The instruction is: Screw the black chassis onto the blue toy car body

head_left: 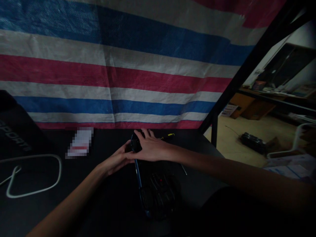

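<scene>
A dark model vehicle chassis [161,192] with a blue side edge lies lengthwise on the black table, its near end towards me. At its far end is a round black wheel [134,143]. My left hand [120,157] holds the wheel from the left, with its fingers partly hidden behind it. Across the top and right of the wheel lies my right hand [151,146], its fingers bent over it and its thumb pointing left. Both hands touch close together. The dim light hides fine detail between them.
A yellow-handled screwdriver [170,135] lies beyond my right hand, and a thin metal rod [184,169] right of the chassis. A pixelated pale item [80,143], white cable [59,171] and black box [17,128] are on the left. Striped sheeting [148,79] hangs behind.
</scene>
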